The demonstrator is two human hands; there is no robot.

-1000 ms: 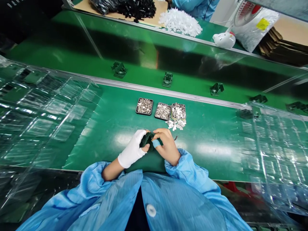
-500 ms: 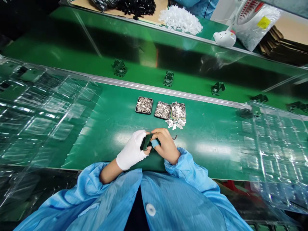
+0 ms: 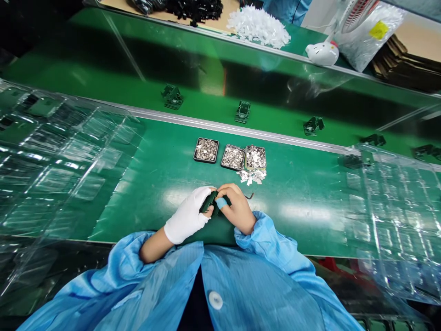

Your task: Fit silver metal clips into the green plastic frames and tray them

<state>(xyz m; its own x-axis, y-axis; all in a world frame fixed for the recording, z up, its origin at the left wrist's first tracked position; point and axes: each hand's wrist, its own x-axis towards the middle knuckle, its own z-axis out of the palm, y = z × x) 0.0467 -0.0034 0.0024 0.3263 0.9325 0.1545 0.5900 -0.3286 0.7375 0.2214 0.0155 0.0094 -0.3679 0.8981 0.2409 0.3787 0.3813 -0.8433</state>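
Observation:
Near the front of the green bench, my left hand (image 3: 189, 216), in a white fingerless glove, is closed around a green circuit board (image 3: 208, 202). My right hand (image 3: 237, 207), with blue tape round one finger, has its fingers bent and pressed together at the board's right side. Its fingertips hide part of the board, and any small part between them cannot be made out. Just right of that hand lies a small dark bent piece (image 3: 250, 196). Beyond my hands is a loose heap of flat silvery metal pieces (image 3: 253, 176).
Three small square trays, left (image 3: 196, 156), middle (image 3: 223, 163) and right (image 3: 264, 161), hold metal parts. Behind a metal rail (image 3: 206, 128), several circuit boards (image 3: 243, 111) stand on a green strip. Clear plastic trays flank me, left (image 3: 89, 186) and right (image 3: 392, 202). White pieces (image 3: 258, 27) lie on the shelf.
The board in my left hand has tilted and shows less of its face. My left hand has shifted slightly left; the right hand stays at the board.

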